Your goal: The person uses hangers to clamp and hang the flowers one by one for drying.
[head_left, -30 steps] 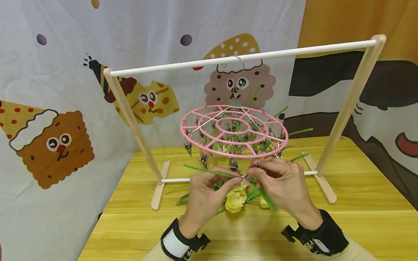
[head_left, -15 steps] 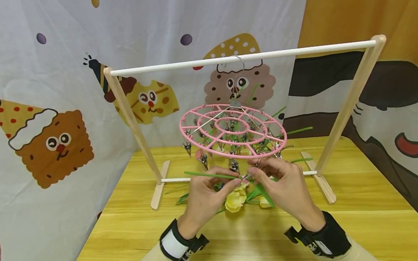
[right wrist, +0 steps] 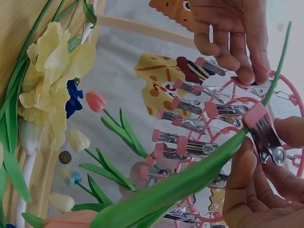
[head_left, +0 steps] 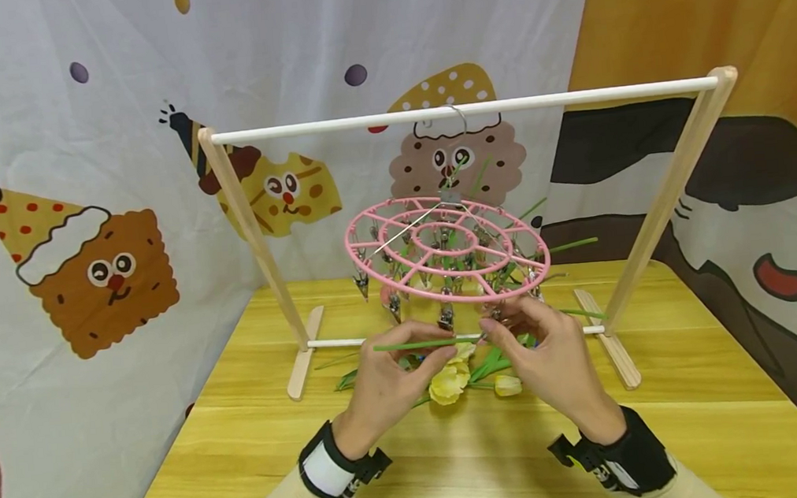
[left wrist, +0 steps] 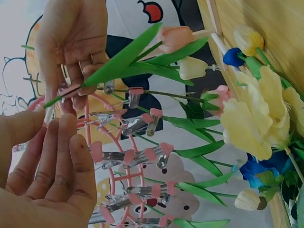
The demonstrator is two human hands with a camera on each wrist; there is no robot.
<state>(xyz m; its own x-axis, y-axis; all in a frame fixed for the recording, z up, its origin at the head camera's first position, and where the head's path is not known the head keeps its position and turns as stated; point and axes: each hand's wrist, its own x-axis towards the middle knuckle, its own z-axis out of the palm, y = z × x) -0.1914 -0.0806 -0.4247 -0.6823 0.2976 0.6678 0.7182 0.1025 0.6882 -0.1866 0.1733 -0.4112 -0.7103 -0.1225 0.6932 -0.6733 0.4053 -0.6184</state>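
A peach artificial tulip (left wrist: 175,39) hangs head down, its green stem (right wrist: 280,66) caught between the pink tips of a metal clothes clip (right wrist: 266,135). My right hand (head_left: 550,354) pinches this clip at the front rim of the round pink hanger (head_left: 445,299). Beside the stem, my left hand (head_left: 392,380) has its thumb and fingers apart and fairly straight, nearest the stem's free end; whether it touches the stem is hard to tell. Several more clips (left wrist: 114,156) dangle from the hanger, some holding tulips such as a pink one (right wrist: 96,101).
The hanger hooks over the white bar (head_left: 331,126) of a wooden stand (head_left: 671,197). Yellow flowers (head_left: 449,383) and other artificial blooms lie on the wooden table (head_left: 460,465) beneath it. A printed cloth (head_left: 142,81) hangs behind.
The stem has swung from slanting to nearly level. My left fingers have spread away from it, and my right hand has shifted slightly right with the clip.
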